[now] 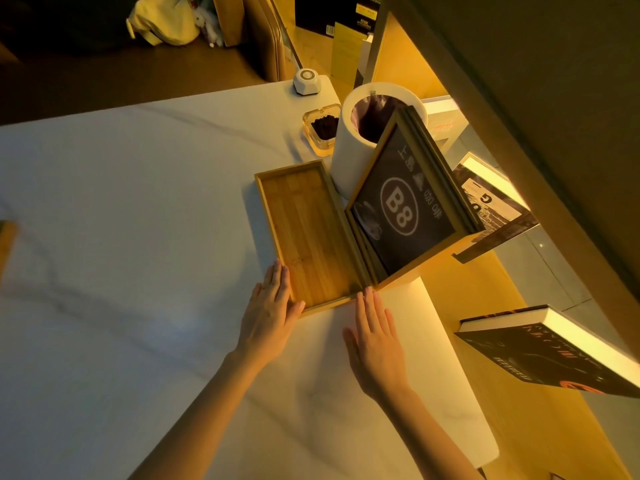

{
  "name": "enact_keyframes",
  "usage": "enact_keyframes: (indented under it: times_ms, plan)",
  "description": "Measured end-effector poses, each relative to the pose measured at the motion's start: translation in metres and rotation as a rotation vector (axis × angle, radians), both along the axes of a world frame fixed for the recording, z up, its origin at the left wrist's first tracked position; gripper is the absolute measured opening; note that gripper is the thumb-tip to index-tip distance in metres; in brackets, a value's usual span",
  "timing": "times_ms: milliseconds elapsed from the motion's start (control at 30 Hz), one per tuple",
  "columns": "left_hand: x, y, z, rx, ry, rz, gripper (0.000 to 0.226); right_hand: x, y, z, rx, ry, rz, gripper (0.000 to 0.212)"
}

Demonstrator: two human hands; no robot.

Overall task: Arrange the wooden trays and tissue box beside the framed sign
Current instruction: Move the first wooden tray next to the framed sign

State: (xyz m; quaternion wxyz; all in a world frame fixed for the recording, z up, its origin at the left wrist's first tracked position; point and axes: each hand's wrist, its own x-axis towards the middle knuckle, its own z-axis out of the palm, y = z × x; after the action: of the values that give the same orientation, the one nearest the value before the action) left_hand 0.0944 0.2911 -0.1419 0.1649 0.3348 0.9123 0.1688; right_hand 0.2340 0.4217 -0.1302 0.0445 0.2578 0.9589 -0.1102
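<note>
A long, shallow wooden tray (308,233) lies empty on the white marble table (138,237), right beside the framed sign (401,206), a dark panel marked "B8" in a wooden frame. My left hand (270,313) rests flat with its fingers against the tray's near left edge. My right hand (375,337) lies flat on the table, its fingertips touching the tray's near right corner. Neither hand holds anything. At the far left edge a sliver of another wooden piece (6,244) shows. No tissue box is in view.
Behind the tray stands a white cylindrical bin (349,157) with a dark liner, a glass ashtray (320,128) and a small white call button (306,81). Books (550,355) float on lit shelves to the right, past the table edge.
</note>
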Motion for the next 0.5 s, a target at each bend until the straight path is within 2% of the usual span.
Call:
enact_keyframes:
  times_ms: [167, 367, 500]
  plan:
    - [0.0033, 0.0021, 0.0011, 0.014, -0.002, 0.006, 0.082, 0.0005, 0.0023, 0.0004, -0.019, -0.008, -0.004, 0.062]
    - [0.002, -0.0003, 0.0018, 0.008, 0.023, -0.011, 0.095, -0.0001, 0.0014, 0.0012, -0.011, -0.017, -0.005, 0.058]
    - [0.0045, 0.0016, 0.009, -0.007, 0.007, -0.014, 0.077, 0.0008, 0.0014, 0.004, 0.007, -0.009, 0.0, 0.055]
